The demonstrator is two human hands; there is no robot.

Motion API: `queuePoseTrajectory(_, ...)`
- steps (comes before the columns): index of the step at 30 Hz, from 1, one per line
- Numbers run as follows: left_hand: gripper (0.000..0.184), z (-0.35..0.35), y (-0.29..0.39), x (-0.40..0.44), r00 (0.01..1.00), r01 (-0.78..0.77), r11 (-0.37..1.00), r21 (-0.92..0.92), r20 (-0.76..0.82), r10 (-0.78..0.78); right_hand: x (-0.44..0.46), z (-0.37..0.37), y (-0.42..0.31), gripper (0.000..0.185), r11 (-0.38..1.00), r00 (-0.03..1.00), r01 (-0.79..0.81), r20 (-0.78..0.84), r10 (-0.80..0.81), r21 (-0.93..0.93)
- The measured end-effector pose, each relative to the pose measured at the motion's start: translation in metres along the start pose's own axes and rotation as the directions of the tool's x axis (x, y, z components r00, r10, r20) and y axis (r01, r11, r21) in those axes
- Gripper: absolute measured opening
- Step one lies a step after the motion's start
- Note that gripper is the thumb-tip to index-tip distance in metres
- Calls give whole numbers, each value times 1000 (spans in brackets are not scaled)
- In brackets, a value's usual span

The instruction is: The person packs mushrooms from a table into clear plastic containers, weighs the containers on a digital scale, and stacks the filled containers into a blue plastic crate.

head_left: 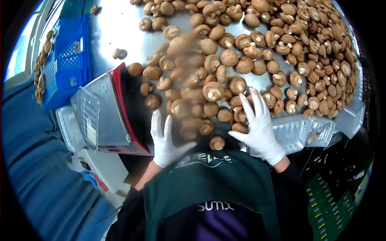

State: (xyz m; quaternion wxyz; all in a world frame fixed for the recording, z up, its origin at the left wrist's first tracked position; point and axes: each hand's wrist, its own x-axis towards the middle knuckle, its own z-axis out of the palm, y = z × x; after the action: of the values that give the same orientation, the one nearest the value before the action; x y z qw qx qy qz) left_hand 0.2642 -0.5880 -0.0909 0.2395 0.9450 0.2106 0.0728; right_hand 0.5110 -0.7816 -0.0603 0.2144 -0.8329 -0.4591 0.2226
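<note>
Brown mushrooms (pixel 212 91) lie loose over the metal table in front of me. My left hand (pixel 164 142), in a white glove, is beside the near left edge of the mushrooms, fingers stretched and holding nothing. On the other side, my right hand (pixel 258 130), gloved too, has its fingers spread and its fingertips close to several mushrooms; whether they touch, I cannot tell. Between the two hands, a single mushroom (pixel 216 143) sits at the near edge, close to my dark green apron (pixel 209 176). A blurred patch hides part of the mushrooms in the middle.
A scale (pixel 108 112) with a red edge and a clear tray (pixel 87 116) on it stands at left. Behind it is a blue crate (pixel 72 56). Clear plastic trays (pixel 291 132) sit right of my right hand. A large mushroom heap (pixel 325 52) fills the far right.
</note>
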Motion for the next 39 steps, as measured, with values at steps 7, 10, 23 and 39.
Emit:
queuePoseTrajectory(7, 134, 21, 12, 3, 963, 244, 964, -106, 147, -227, 18, 22, -13, 111, 980, 995, 46, 99, -27, -193)
queuePoseTrajectory(10, 131, 23, 17, 22, 974, 225, 967, -123, 32, -222, 22, 28, -15, 113, 976, 996, 40, 85, -22, -214)
queuePoseTrajectory(23, 129, 15, 1, 76, 999, 42, 940, -339, 26, -35, 61, 42, -34, 103, 984, 980, 179, 88, -179, 9)
queuePoseTrajectory(39, 101, 13, 15, 43, 989, 113, 838, -535, 139, -45, 22, 68, -55, 99, 985, 994, 80, 64, -91, 155)
